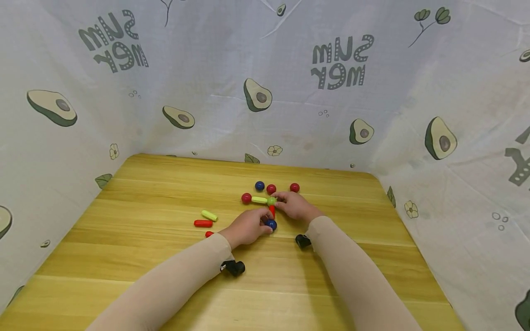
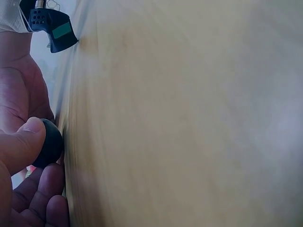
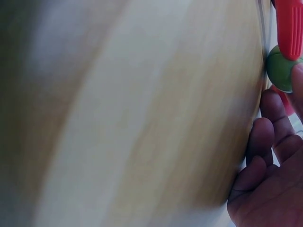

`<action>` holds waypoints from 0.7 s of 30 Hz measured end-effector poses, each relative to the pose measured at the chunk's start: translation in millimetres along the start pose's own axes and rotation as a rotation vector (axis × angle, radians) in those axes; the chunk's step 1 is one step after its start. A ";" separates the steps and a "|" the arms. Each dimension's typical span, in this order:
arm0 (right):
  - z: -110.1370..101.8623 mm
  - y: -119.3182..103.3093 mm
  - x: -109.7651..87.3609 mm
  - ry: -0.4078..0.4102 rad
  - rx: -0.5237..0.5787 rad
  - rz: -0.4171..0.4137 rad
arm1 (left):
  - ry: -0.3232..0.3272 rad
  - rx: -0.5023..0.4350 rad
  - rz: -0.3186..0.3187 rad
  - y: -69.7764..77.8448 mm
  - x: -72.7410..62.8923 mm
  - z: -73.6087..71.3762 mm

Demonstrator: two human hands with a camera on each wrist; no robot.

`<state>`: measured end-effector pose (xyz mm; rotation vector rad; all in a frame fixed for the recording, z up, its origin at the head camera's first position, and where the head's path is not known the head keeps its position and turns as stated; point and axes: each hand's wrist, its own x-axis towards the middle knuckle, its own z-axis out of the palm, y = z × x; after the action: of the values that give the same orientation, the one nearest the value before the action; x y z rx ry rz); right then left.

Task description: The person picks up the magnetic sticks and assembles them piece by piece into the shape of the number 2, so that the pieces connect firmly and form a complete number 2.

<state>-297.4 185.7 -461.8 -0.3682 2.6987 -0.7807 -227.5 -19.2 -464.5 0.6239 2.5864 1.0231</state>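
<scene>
Between thumb and fingers, my left hand pinches a blue ball, which looks dark in the left wrist view. A red stick runs from that ball to a green ball. My right hand pinches the green ball at its right side; in the right wrist view the red stick's ridged end meets it. A yellow-green stick extends left from the green ball to a red ball. All these parts lie low over the wooden table.
Behind the hands lie a loose blue ball, a red ball and another red ball. Left of them are a yellow-green stick and a red stick; another red piece is partly covered by the left arm. Patterned cloth surrounds the table.
</scene>
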 end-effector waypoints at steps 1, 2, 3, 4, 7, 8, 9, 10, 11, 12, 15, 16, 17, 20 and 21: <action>0.0 0.3 0.4 -0.002 -0.002 0.000 | -0.001 -0.003 -0.003 0.2 0.1 -0.1; -0.1 0.5 0.6 -0.003 0.000 0.001 | -0.002 -0.007 -0.006 0.3 0.1 -0.1; -0.2 0.9 1.0 -0.003 -0.004 -0.001 | -0.004 -0.009 -0.006 0.4 0.3 -0.2; -0.3 1.1 1.2 -0.004 -0.004 -0.002 | -0.006 -0.008 -0.007 0.5 0.4 -0.4; -0.4 1.4 1.6 -0.004 -0.006 -0.003 | -0.012 -0.005 -0.010 0.7 0.9 -1.2; -0.4 1.4 1.6 -0.004 -0.005 -0.004 | -0.014 -0.004 -0.011 0.8 1.0 -1.4; -0.4 1.5 1.7 -0.004 -0.008 -0.007 | -0.016 -0.003 -0.013 0.9 1.1 -1.8; -0.3 1.5 1.7 -0.007 -0.009 -0.008 | -0.018 -0.002 -0.015 0.9 1.2 -2.1; -0.2 1.4 1.7 -0.007 -0.008 -0.008 | -0.022 -0.003 -0.016 0.9 1.3 -2.5; -0.2 1.3 1.7 -0.008 -0.006 -0.006 | -0.026 -0.006 -0.017 0.8 1.2 -3.0; -0.1 1.3 1.3 -0.009 -0.011 -0.009 | -0.041 -0.012 -0.007 -0.5 0.5 -5.4; 0.0 1.2 1.2 -0.009 -0.013 -0.009 | -0.046 -0.015 -0.003 -1.1 -0.1 -6.7; -0.1 1.1 1.1 -0.009 -0.013 -0.009 | -0.050 -0.017 0.004 -2.0 -0.8 -8.4; -0.2 0.8 0.7 -0.010 -0.017 -0.014 | -0.052 -0.014 0.024 -5.9 -4.1 -15.6; -0.2 0.6 0.7 -0.010 -0.019 -0.014 | -0.048 -0.011 0.024 -7.6 -5.2 -18.7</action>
<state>-298.2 186.1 -462.2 -0.3954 2.6985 -0.7551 -232.9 -37.4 -456.0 0.6698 2.5363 1.0173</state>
